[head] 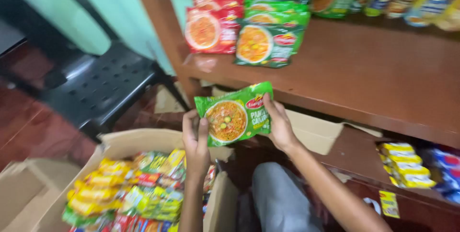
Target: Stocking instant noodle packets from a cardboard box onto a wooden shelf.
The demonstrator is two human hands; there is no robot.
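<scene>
Just below the wooden shelf (364, 76) edge we've got the green noodle packet (235, 113) pinched at both ends, long axis sideways, left hand (195, 138) and right hand (279, 124) equally close.

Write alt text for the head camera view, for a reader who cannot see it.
Both hands, left hand and right hand, hold a green noodle packet above an open cardboard box filled with assorted colourful packets. Behind it, a brown wooden shelf carries red packets and green packets; a black chair stands to the left.
</scene>
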